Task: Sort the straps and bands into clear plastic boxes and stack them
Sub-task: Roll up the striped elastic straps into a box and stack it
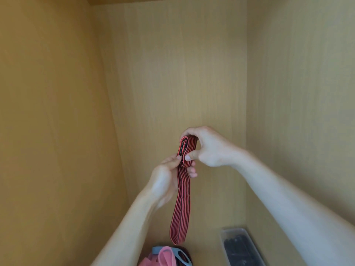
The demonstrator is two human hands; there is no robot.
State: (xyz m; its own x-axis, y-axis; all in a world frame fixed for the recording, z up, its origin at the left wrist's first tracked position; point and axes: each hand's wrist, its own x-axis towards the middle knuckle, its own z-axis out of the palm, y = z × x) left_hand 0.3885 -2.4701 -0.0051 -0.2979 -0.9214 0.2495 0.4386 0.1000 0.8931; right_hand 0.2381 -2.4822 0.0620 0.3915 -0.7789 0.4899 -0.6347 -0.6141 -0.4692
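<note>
At the near edge a heap of pink bands (166,257) and a blue strap (156,250) lies left of a clear plastic box (222,237) holding dark straps (238,246); the two are apart. Both bare forearms reach up and forward from there. The left hand (169,175), palm turned right, pinches a red-and-black striped elastic band (179,204) between thumb and curled fingers, just under its rolled top. The band's loose loop hangs straight down, its end just above the heap. The right hand (208,148) sits higher and farther, fingers curled over the roll, thumb pressed against its lower side. Beyond stands the wooden cabinet's back panel (178,73).
</note>
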